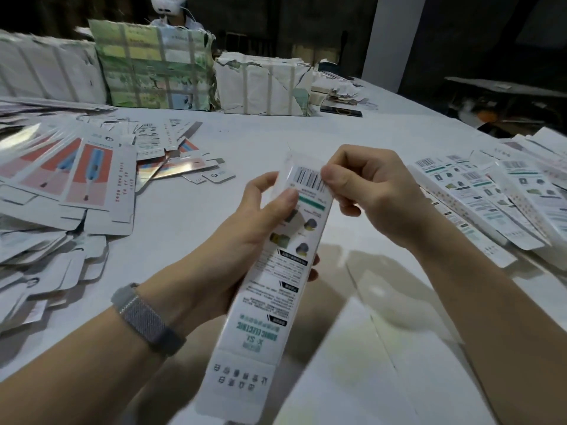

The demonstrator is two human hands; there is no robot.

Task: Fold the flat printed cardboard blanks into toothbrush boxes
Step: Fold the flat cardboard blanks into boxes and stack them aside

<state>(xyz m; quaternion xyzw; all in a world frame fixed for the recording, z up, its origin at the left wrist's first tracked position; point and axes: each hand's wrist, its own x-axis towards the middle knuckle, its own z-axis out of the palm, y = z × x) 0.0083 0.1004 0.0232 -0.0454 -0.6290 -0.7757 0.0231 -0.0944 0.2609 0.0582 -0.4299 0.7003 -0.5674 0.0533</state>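
Observation:
A long white toothbrush box (270, 289) with green print and a barcode is held above the table, its far end raised and its near flap hanging open toward me. My left hand (245, 237) grips the box around its middle, thumb on the printed face. My right hand (365, 191) pinches the far end by the barcode, thumb on top and fingers curled. A fan of flat printed blanks (76, 179) with red and blue pictures lies to the left. A row of folded white boxes (491, 194) lies to the right.
Paper-wrapped bundles (153, 69) (264, 87) stand along the far side of the white table (306, 133). Behind them sits another person wearing a headset (168, 4). A white sheet (368, 363) lies near my right forearm. Dark floor lies beyond the right table edge.

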